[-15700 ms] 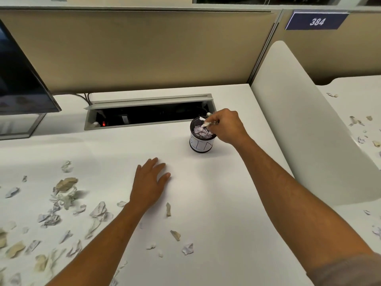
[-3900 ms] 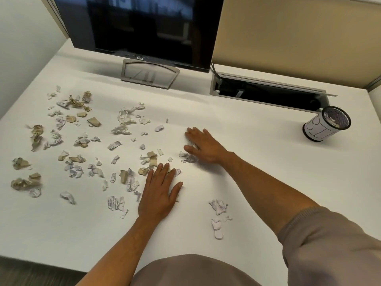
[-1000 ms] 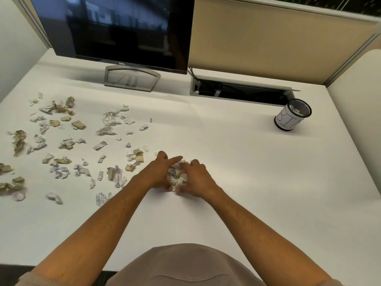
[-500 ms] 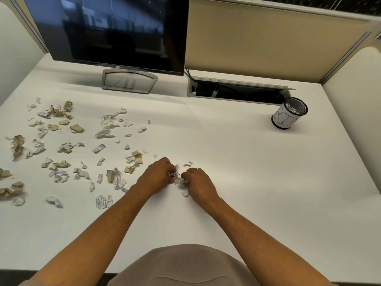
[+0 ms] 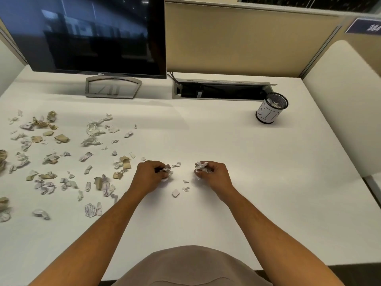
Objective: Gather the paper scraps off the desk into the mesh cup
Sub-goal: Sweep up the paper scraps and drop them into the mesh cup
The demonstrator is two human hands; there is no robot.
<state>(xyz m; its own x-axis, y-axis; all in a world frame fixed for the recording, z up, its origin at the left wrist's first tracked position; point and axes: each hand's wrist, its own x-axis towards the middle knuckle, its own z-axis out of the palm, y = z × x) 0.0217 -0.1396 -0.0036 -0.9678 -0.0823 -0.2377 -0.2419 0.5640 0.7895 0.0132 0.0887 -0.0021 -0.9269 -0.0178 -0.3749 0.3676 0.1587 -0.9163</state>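
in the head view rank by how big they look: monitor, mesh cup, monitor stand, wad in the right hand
1. monitor
2. monitor stand
3. mesh cup
4. wad in the right hand, though it sits nearer the camera than the cup

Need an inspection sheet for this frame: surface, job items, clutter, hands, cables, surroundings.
Surface: white desk, flat, mostly bare on its right half.
Job's things: mesh cup upright at far right, paper label marked BIN, some paper inside. Loose paper scraps, white and tan, spread over the left half; a few small bits lie between the hands.
Clutter: nothing seen beyond the scraps.
Hands: left hand grips a white wad; right hand grips another crumpled wad. Both low over the desk, apart.
Cables: dark cable runs behind the monitor into the open cable tray.
Surroundings: monitor off, on a grey stand; tan partition; white side divider.
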